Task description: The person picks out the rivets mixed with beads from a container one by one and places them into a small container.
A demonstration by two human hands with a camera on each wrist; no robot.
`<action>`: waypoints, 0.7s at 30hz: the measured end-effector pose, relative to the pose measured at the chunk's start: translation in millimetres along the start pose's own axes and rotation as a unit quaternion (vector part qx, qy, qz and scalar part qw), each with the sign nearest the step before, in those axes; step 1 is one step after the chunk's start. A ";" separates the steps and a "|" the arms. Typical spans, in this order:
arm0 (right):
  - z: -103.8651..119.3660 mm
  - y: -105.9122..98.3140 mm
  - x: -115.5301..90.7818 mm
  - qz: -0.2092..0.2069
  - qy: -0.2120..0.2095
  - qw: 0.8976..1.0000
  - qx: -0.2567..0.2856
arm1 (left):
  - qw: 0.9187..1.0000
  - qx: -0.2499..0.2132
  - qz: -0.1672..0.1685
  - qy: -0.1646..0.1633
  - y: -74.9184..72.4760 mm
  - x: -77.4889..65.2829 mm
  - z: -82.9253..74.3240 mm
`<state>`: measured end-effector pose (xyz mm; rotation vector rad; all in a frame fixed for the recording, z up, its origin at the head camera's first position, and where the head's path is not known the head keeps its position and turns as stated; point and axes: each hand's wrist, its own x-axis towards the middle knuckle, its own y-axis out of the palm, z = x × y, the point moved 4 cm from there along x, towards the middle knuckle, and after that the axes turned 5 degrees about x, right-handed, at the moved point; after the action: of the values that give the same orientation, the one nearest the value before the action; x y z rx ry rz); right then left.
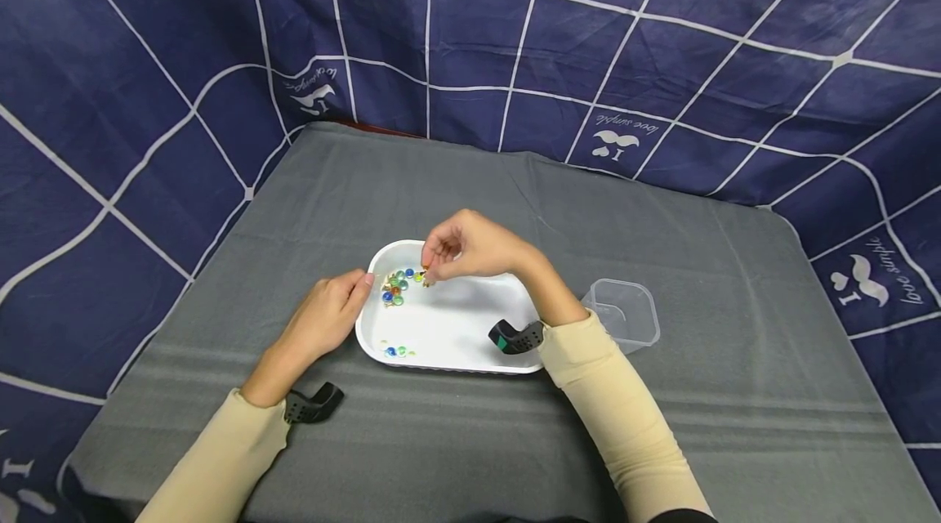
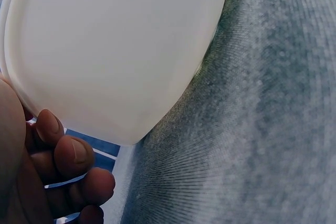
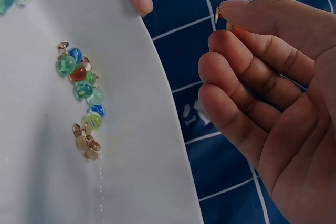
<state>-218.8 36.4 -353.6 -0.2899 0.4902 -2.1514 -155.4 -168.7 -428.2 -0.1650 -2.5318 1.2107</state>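
White plastic makes up the shallow tray [image 1: 456, 331] lying on the grey cloth-covered surface [image 1: 750, 376], in front of the person. The two hands are apart from each other, each with its own hold. At the tray's left end, the left hand [image 1: 331, 310] grips the rim, thumb on top and fingers curled on the outside. The right hand [image 1: 474, 245] is above the far left part of the tray, pinching a small gold-coloured stud [image 3: 218, 15] between thumb and forefinger, clear of the tray floor.

Below it, glass marbles [image 3: 83, 89] lie in a loose, curving cluster – green, blue, yellowish and one orange-red. More gold-coloured studs [image 3: 82, 142] with flat round heads lie among them and bunched at one end. A smaller group of blue and green marbles [image 1: 391, 351] sits near the tray's near left corner.

Just right of the tray stands a clear plastic container [image 1: 632, 315], partly hidden behind the right forearm; whether it touches the tray I cannot tell. Beige sleeves [image 1: 617, 417] cover both forearms, and dark blue cloth [image 1: 470, 37] with white grid lines hangs around the surface.
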 end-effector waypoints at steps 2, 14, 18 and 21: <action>0.5 -1.7 -3.2 -0.005 0.001 1.000 0.000 | 1.000 0.001 -0.001 0.002 0.2 -0.1 0.4; 0.4 -11.4 -18.9 -0.024 0.006 1.000 -0.003 | 1.000 0.001 -0.002 0.002 1.4 -0.2 0.9; -0.2 -14.6 -24.3 -0.034 0.004 0.999 -0.004 | 1.000 0.001 0.000 -0.001 1.5 -0.6 0.5; -1.2 -16.7 -28.3 -0.042 0.001 0.999 -0.004 | 1.000 0.001 0.002 -0.003 1.4 -0.8 0.5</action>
<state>-214.8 68.6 -348.0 -0.3181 0.4959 -2.2314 -154.9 -168.3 -429.8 -0.1656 -2.5370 1.2180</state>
